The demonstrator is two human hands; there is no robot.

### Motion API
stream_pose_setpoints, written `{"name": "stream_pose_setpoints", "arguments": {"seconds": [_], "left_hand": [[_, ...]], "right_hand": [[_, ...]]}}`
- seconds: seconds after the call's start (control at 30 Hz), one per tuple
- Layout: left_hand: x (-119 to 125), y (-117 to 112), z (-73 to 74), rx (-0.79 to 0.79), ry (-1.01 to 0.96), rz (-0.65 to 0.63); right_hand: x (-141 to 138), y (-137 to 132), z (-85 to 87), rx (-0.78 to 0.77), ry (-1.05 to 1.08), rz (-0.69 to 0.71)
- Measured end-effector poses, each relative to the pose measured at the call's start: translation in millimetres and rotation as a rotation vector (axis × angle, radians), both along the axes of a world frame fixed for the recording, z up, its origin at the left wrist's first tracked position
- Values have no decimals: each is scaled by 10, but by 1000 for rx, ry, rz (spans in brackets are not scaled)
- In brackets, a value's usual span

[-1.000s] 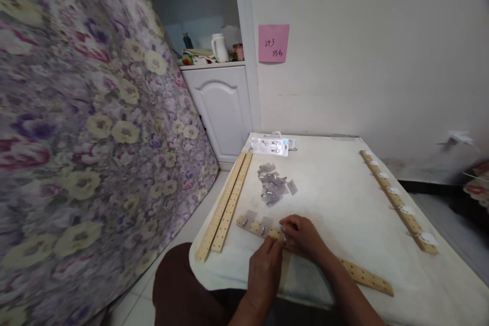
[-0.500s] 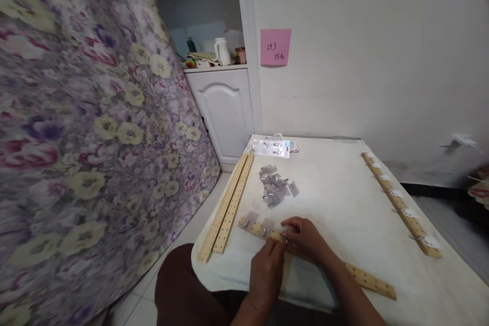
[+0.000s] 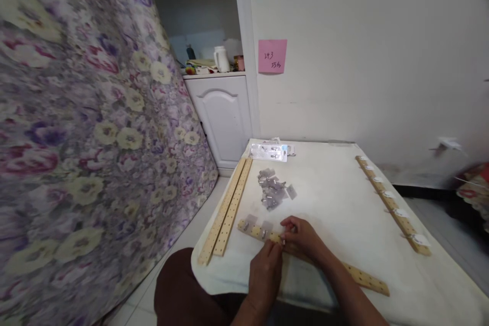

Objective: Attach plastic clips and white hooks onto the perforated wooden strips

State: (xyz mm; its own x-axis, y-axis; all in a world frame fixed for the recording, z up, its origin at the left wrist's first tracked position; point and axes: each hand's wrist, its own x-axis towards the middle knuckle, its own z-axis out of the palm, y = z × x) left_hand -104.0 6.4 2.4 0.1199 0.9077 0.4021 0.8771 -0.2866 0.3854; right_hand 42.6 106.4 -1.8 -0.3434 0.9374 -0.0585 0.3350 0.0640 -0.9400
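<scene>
A perforated wooden strip point(image 3: 364, 279) lies slantwise near the front of the table, partly hidden by my hands and right forearm. Clear-backed metal hooks point(image 3: 264, 232) sit on its left part. My left hand point(image 3: 265, 270) is closed, its fingertips pinched at the strip's near edge. From the far side, my right hand point(image 3: 303, 237) pinches a small shiny hook point(image 3: 283, 240) against the strip, close to the left fingertips; fingers cover much of it. Beyond the hands is a pile of similar clear-backed hooks point(image 3: 272, 194).
Two perforated wooden strips point(image 3: 228, 221) lie side by side along the table's left edge. Another strip point(image 3: 395, 214) with several white-backed hooks lies on the right. Clear packaging point(image 3: 267, 152) is at the back. A floral curtain point(image 3: 95, 163) hangs on the left.
The view has tilted and shifted slightly. Both hands stay at the same place on the strip, with only small finger movement around the hook.
</scene>
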Motion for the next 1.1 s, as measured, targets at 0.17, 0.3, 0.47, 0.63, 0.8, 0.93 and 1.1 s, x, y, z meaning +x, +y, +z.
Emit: {"name": "stream_pose_setpoints", "arguments": {"seconds": [0.17, 0.3, 0.47, 0.63, 0.8, 0.93, 1.1], "left_hand": [[-23, -6, -15, 6, -76, -14], [-41, -5, 12, 15, -141, -11], [-80, -37, 37, 72, -329, 22], [-119, -79, 21, 77, -307, -49], [-131, -85, 21, 83, -257, -96], [-136, -78, -12, 89, -221, -105], [-145, -66, -72, 112, -175, -107]], "right_hand": [[5, -23, 54, 37, 14, -18], [117, -82, 200, 94, -4, -85], [488, -355, 299, 187, -197, -121], [629, -665, 274, 302, -405, -97], [521, -769, 369, 279, -456, -138], [436, -761, 414, 265, -451, -178], [262, -696, 422, 262, -475, -236]]}}
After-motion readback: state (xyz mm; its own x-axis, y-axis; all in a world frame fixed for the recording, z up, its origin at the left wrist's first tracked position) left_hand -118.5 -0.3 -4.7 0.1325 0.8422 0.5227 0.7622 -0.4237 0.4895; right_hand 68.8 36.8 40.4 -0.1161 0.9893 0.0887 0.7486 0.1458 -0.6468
